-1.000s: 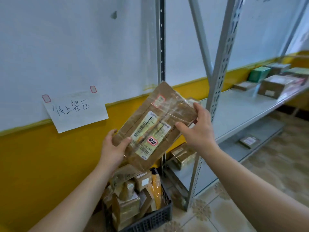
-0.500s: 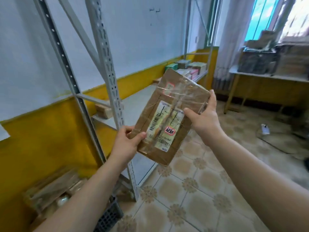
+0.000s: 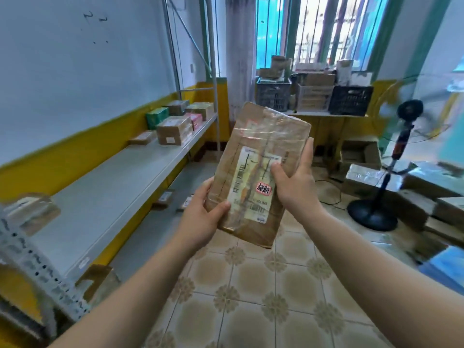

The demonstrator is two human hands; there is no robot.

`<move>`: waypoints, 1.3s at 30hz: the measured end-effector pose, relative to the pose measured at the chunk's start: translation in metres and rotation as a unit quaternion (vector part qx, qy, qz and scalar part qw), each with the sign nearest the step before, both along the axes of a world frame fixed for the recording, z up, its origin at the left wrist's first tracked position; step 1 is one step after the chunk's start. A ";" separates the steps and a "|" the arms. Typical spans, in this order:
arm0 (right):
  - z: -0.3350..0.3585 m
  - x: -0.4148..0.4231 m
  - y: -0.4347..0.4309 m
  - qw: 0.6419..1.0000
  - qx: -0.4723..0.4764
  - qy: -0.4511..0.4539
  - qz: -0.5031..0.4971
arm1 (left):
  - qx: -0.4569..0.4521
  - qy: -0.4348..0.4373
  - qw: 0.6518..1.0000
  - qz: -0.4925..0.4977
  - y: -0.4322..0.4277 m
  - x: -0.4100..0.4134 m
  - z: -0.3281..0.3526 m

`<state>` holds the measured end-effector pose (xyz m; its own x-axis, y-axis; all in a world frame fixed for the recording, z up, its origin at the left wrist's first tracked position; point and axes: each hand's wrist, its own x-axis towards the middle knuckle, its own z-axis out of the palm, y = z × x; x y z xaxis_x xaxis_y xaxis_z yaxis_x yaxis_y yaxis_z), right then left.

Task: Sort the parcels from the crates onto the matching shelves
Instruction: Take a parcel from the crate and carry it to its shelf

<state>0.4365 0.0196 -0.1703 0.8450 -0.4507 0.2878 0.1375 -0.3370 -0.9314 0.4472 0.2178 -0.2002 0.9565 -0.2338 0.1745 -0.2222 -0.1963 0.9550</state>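
Parcel: flat brown cardboard parcel [image 3: 266, 136], wrapped in clear tape, held up in mid-air centre frame over the tiled floor [image 3: 251, 297], tilted slightly right, touching no shelf.
Label: white shipping label [image 3: 251, 189] on the parcel's front, with a red-bordered sticker [image 3: 263, 188] on its lower right.
Left hand: left hand [image 3: 200, 219] grips the parcel's lower left corner, thumb across the front, fingers curled behind.
Right hand: right hand [image 3: 296, 182] holds the right edge, thumb pressed on the label, fingers up along the side and back.
Shelf: long grey metal shelf [image 3: 113, 187] along the left wall, near part bare.
Shelf far end: brown cardboard box [image 3: 173, 131], green box [image 3: 157, 117] and a few more boxes clustered together.
Lower shelf: small flat parcels [image 3: 164, 197], possibly two or three, blurred.
Far table: grey plastic crate [image 3: 273, 94] and black plastic crate [image 3: 350, 100] under the barred window, holding boxes.
Right side: black standing fan [image 3: 401, 136]; taped cardboard boxes [image 3: 364, 177] stacked on the floor around it.
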 end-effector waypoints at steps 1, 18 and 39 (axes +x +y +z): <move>-0.002 0.017 -0.006 1.000 -0.012 0.006 -0.014 | 0.000 -0.003 1.000 -0.006 -0.007 0.018 -0.002; -0.019 0.259 -0.130 0.990 -0.048 0.047 -0.125 | -0.010 0.034 0.991 -0.129 -0.127 0.304 -0.007; -0.076 0.639 -0.245 0.982 -0.025 0.176 0.056 | 0.106 0.103 0.989 -0.010 -0.228 0.610 -0.046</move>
<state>1.0754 -0.2254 -0.2466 0.9398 -0.3414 -0.0131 -0.1521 -0.3839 -0.9108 1.0575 -0.0105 -0.2464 0.9612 -0.2643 -0.0790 -0.0329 -0.3941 0.9185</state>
